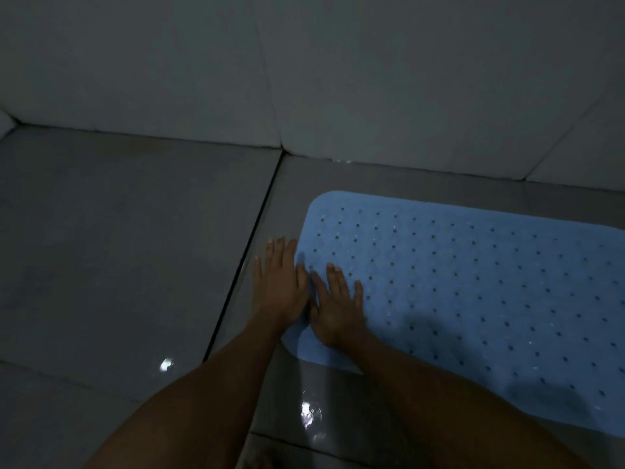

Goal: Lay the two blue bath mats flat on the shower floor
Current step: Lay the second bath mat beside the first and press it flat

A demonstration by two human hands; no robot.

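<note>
Blue mat [473, 292] lies flat on the floor [135, 265]; left hand [280, 282] and right hand [338, 306] press its left edge, fingers spread, gripping nothing.

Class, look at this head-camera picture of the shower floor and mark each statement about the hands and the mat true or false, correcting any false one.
1. One blue bath mat is in view. True.
2. The mat is rolled up. False: it lies spread on the floor tiles.
3. The right hand rests palm down on the mat. True.
4. The left hand is lifted high above the floor. False: it lies flat at the mat's left edge.
5. The mat has a pattern of small holes. True.
</note>
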